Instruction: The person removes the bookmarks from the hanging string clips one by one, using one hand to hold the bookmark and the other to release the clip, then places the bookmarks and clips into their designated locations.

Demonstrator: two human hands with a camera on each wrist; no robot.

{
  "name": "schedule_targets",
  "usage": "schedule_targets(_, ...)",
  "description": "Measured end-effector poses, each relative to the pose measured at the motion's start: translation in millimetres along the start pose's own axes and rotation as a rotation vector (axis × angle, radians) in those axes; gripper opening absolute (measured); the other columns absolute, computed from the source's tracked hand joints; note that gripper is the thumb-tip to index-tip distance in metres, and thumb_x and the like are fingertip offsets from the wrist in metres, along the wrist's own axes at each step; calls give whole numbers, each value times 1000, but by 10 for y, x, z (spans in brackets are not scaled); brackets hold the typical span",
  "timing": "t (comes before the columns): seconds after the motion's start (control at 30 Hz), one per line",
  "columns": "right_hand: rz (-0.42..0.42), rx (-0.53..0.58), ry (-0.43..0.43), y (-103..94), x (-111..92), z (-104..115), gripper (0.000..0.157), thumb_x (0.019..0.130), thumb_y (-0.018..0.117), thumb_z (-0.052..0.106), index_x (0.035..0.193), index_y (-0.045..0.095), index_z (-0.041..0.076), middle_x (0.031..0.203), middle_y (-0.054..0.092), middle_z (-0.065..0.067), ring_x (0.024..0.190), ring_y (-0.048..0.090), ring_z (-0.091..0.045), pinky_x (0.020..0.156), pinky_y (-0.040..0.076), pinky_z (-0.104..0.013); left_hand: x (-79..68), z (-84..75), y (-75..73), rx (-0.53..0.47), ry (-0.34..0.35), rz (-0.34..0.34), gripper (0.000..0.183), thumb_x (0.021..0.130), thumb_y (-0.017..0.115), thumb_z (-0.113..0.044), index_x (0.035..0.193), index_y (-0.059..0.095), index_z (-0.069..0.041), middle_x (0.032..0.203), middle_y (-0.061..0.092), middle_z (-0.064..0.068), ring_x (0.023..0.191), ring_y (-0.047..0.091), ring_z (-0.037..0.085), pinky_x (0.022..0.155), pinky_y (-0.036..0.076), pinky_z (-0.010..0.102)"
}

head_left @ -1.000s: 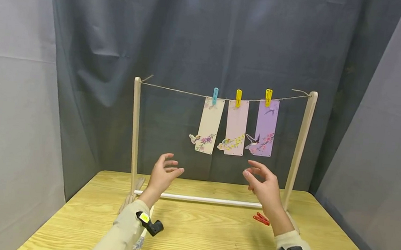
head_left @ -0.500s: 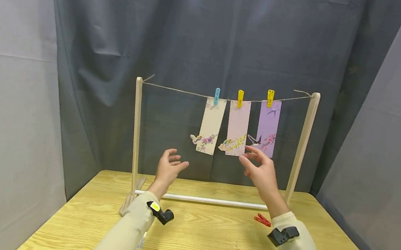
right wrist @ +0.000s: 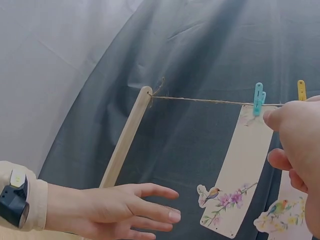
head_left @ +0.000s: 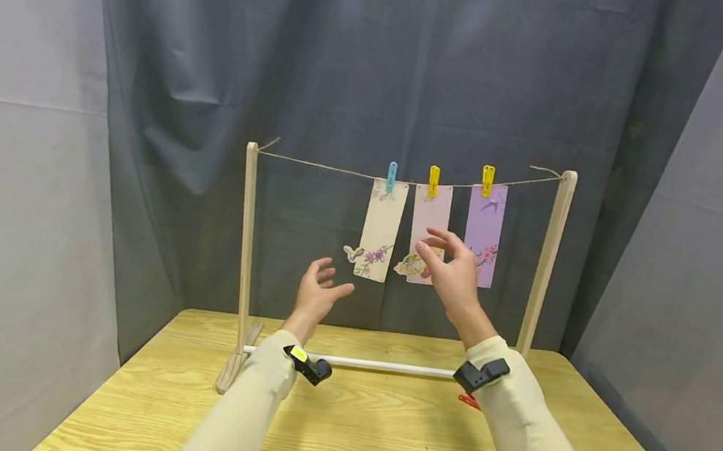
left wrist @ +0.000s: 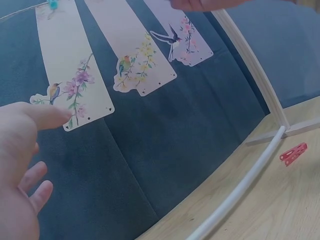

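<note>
My left hand (head_left: 316, 298) is held in the air, left of and below the cream bookmark (head_left: 380, 220), its fingers loosely spread and holding nothing. In front of the pink bookmark (head_left: 430, 214) is my right hand (head_left: 455, 279), thumb and forefinger apart with nothing between them. It covers part of the pink bookmark's flower print. A purple bookmark (head_left: 486, 217) hangs to the right. A blue clothespin (head_left: 391, 177) clips the cream bookmark to the twine (head_left: 321, 166). Yellow clothespins (head_left: 434, 182) clip the other two.
The twine is tied between two wooden posts (head_left: 246, 243), joined low down by a white rod (head_left: 380, 366). On the wooden table (head_left: 372, 440), a red clothespin (left wrist: 293, 154) lies near the right post, partly behind my right sleeve in the head view. Grey cloth (head_left: 327, 53) hangs behind.
My right hand has moved left and up, from below the purple bookmark to the pink one. My left hand has shifted slightly right and up. A strip on the table is now hidden.
</note>
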State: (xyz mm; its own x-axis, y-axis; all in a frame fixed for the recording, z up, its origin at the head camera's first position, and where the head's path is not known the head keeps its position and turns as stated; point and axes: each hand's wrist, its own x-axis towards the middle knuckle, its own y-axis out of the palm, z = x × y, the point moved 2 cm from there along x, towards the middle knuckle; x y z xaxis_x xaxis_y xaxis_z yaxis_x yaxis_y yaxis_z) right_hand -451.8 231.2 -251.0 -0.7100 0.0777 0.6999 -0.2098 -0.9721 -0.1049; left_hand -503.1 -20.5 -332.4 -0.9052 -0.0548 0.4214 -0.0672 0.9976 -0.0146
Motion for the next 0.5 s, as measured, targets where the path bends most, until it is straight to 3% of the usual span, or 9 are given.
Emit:
schedule_targets(0.23, 19, 4, 16, 152, 174, 114, 48, 101, 71, 28, 142, 60, 6, 123, 64, -14, 66, 63, -27, 58, 52, -25, 68, 2, 69, -4, 12, -26, 88, 83, 86, -6, 157, 39, -14, 156, 40, 21, 140, 38, 47, 109, 41, 57)
schedule_targets(0.33, 5, 22, 7, 205, 268, 160, 46, 101, 70, 26, 141, 61, 6, 123, 63, -15, 65, 62, -23, 59, 53, -27, 94, -20, 125, -8, 14, -11, 92, 83, 85, -6, 159, 35, -16, 159, 37, 20, 142, 35, 47, 110, 40, 57)
schedule_targets(0.5, -9, 51, -15, 294, 439, 230, 41, 103, 65, 15, 142, 59, 3, 125, 61, -17, 60, 60, -12, 50, 45, -20, 116, -52, 176, 7, 29, -4, 100, 80, 88, -3, 162, 32, -18, 162, 33, 20, 144, 32, 47, 112, 38, 57)
